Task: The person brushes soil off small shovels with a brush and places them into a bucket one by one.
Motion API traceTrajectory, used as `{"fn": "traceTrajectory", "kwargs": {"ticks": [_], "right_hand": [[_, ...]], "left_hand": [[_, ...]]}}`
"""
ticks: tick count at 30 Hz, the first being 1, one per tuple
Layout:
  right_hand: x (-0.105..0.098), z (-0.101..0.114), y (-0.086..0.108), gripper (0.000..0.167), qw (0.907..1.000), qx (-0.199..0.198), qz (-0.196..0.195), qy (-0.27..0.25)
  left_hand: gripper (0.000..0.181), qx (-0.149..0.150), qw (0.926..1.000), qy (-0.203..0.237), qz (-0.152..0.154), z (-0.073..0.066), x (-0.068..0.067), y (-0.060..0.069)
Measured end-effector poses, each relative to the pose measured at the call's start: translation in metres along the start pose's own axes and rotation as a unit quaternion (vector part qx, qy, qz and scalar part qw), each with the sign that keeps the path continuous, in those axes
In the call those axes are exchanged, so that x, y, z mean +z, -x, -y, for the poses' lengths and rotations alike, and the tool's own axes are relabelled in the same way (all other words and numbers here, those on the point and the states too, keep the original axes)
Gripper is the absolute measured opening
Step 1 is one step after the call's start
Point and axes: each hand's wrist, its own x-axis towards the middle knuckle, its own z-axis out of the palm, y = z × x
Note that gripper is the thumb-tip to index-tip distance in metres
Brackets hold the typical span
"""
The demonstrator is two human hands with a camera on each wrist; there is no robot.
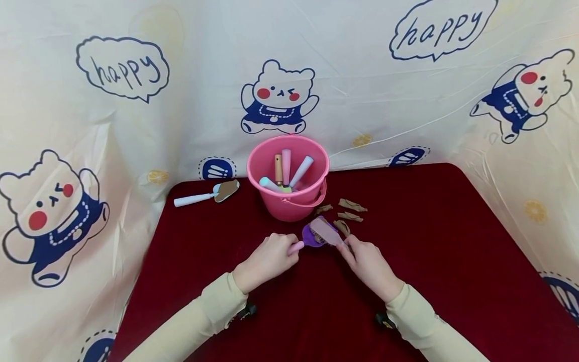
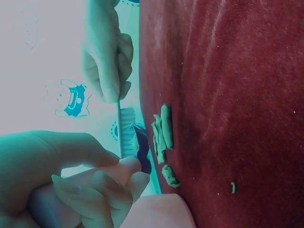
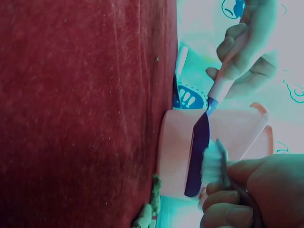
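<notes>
In the head view my left hand (image 1: 270, 259) grips the pink handle of a small garden trowel (image 1: 308, 240) with a purple blade, raised above the table. My right hand (image 1: 373, 267) holds a flat-backed brush (image 1: 326, 231) over that blade. In the right wrist view the brush's pale bristles (image 3: 212, 164) touch or nearly touch the purple blade (image 3: 197, 164). Brown bits show on the blade beside the brush, partly hidden by it. Several brown curled strips (image 1: 350, 216) lie on the table beyond my right hand.
A pink bucket (image 1: 291, 208) stands just beyond the trowel, with several handled tools (image 1: 286, 166) inside. At the back left of the dark red table (image 1: 203, 251) lies a white-handled trowel (image 1: 194, 199) bearing brown material. A printed cloth (image 1: 203, 100) hangs behind.
</notes>
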Motion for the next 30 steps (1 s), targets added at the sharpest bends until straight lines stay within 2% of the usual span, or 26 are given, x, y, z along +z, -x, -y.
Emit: {"fn": "traceTrajectory", "kwargs": {"ticks": [5, 8, 12, 16, 19, 27, 30], "right_hand": [[0.0006, 0.0009, -0.0029, 0.016, 0.9999, 0.001, 0.000, -0.012], [0.0010, 0.0036, -0.0051, 0.018, 0.9992, -0.011, 0.023, -0.032], [0.0021, 0.0052, -0.0059, 0.021, 0.9986, -0.018, 0.041, -0.028], [0.0023, 0.0017, -0.0052, 0.020, 0.9999, -0.006, 0.010, -0.002], [0.0022, -0.0004, -0.0053, 0.017, 1.0000, 0.000, -0.002, 0.004], [0.0037, 0.0034, -0.0053, 0.022, 0.9980, -0.014, 0.046, -0.041], [0.0041, 0.0024, -0.0030, 0.023, 0.9986, -0.011, 0.039, -0.033]], "left_hand": [[0.008, -0.016, 0.9999, -0.002, -0.005, 0.0008, -0.0030, -0.0001], [0.009, -0.026, 0.9996, 0.009, -0.006, 0.0010, -0.0047, -0.0019], [0.011, -0.037, 0.9989, 0.027, 0.002, 0.0007, -0.0066, -0.0042], [0.003, -0.055, 0.9978, 0.036, 0.012, 0.0010, -0.0081, -0.0038], [0.005, -0.069, 0.9967, 0.037, 0.020, 0.0016, -0.0086, -0.0025], [0.004, -0.064, 0.9970, 0.042, 0.016, -0.0021, -0.0098, -0.0037], [0.003, -0.057, 0.9976, 0.036, 0.012, -0.0025, -0.0088, -0.0029]]}}
